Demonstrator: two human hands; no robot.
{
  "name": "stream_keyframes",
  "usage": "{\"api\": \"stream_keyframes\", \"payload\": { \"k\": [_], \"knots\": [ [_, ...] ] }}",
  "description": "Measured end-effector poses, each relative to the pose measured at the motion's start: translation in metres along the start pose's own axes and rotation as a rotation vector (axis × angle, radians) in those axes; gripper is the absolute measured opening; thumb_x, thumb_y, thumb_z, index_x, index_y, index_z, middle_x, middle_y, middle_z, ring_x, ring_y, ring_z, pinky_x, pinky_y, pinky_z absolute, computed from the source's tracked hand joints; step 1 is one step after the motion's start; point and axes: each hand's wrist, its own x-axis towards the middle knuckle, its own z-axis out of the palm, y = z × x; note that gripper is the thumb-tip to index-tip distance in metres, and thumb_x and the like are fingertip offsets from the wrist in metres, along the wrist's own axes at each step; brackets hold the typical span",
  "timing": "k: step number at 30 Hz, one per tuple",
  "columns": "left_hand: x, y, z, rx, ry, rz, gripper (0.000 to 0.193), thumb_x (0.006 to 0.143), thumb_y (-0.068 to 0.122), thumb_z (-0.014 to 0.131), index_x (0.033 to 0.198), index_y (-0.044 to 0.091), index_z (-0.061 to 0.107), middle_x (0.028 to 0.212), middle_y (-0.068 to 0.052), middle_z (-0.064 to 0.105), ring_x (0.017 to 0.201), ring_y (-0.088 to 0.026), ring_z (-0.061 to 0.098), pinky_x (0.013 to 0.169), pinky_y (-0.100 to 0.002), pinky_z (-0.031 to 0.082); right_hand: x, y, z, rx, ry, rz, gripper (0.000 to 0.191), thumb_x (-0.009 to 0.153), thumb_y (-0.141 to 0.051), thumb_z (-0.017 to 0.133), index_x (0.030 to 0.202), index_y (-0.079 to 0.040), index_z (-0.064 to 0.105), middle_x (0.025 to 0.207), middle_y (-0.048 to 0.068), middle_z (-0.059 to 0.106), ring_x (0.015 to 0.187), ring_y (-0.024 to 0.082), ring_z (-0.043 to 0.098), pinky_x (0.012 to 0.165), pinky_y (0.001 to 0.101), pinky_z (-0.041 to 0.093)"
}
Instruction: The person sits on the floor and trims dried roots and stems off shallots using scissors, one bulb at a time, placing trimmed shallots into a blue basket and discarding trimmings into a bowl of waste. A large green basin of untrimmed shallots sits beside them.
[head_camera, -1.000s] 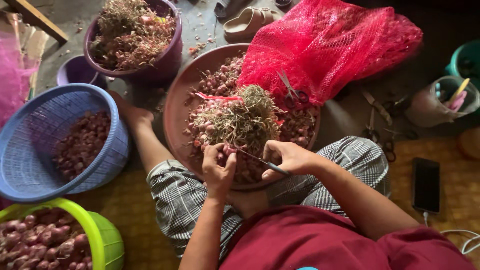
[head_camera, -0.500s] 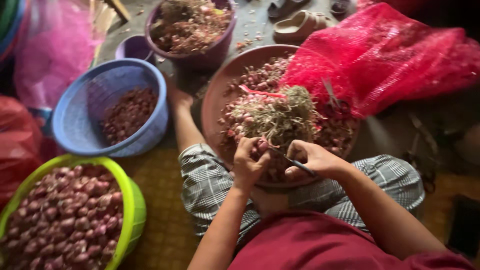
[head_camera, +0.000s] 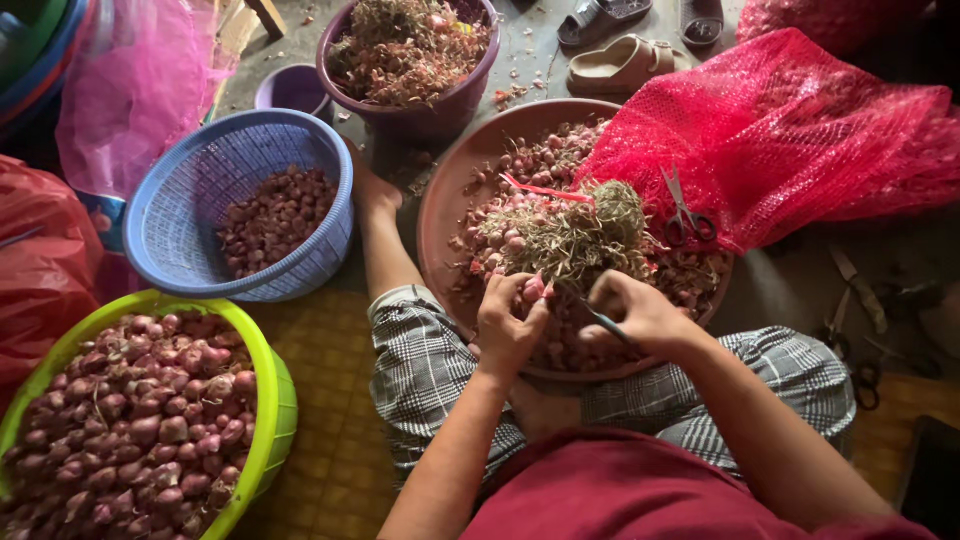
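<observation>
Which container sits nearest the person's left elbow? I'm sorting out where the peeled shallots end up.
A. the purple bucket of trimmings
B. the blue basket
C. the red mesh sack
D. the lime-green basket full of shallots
D: the lime-green basket, heaped with purplish shallots, lies at the lower left, just beside the left forearm, while the left hand holds a bulb over the brown basin.

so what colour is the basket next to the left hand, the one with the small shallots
Blue-violet basket, clearest in the head view.
</observation>
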Motion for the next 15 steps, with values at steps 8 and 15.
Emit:
{"api": "stream_keyframes", "payload": {
  "k": [8,15],
  "knots": [
    [-0.005,-0.005,0.008,-0.154,-0.004,-0.028,0.037,0.076,0.004,0.075,0.112,0.004,0.067,0.098,-0.004,0.061,0.081,-0.013,0.060,0.073,-0.028,0.053,-0.010,0.009,-0.008,0.027,-0.017,0.180,0.053,0.067,-0.025,0.093,0.100,0.000,0.060,0.076,0.005,0.066,0.070,0.011,0.061,0.059,0.0284,0.049],
    [-0.007,-0.017,0.011,-0.422,-0.102,-0.316,0.024,0.091,0.012,0.076,0.110,0.006,0.064,0.090,0.004,0.064,0.078,-0.003,0.056,0.070,-0.021,0.049,0.016,0.003,0.005,-0.008,0.000,0.124,0.052,0.068,-0.024,0.093,0.101,0.000,0.061,0.076,0.004,0.066,0.069,0.009,0.059,0.058,0.0279,0.047]
  ]
}}
